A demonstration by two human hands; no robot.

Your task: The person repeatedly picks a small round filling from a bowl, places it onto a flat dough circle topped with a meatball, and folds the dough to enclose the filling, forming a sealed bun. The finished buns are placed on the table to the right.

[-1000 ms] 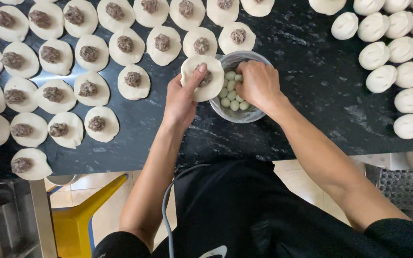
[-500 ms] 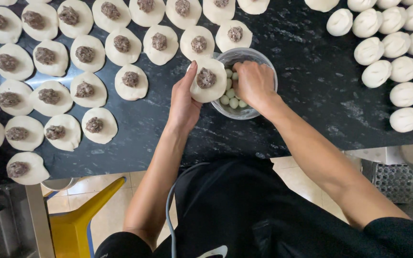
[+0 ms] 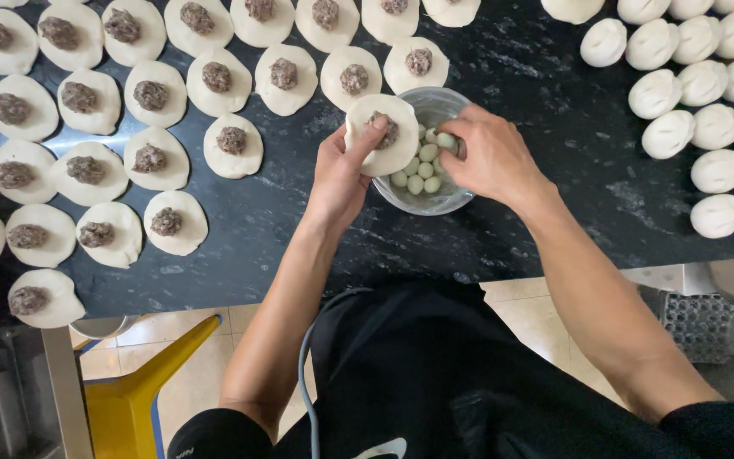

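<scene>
Item one, as I see it from the head camera: the metal bowl [image 3: 435, 191] on the dark speckled desk [image 3: 554, 212], my landmark for everything below. It holds small pale green balls [image 3: 418, 174], loose in its bottom. Item two: my left hand [image 3: 341, 174], at the bowl's left rim, fingers closed around a round dough wrapper [image 3: 381, 136] with a lump of brown filling at its middle — the wrapper is lifted off the desk and overlaps the bowl's left edge. Item three: my right hand [image 3: 490, 157], over the bowl's right half, thumb and fingertips pinched on a single green ball [image 3: 446, 141] just beside the wrapper's edge. Item four: flat dough rounds with filling [image 3: 150, 157], laid open in rows on the desk left of the bowl and above it, none touching the bowl. Item five: closed white dumplings [image 3: 698, 85], pleated and rounded, grouped in rows well to the right of the bowl. Item six: a yellow stand [image 3: 142, 387] on the tiled floor, below the desk edge and down-left of the bowl — only part of it shows.
</scene>
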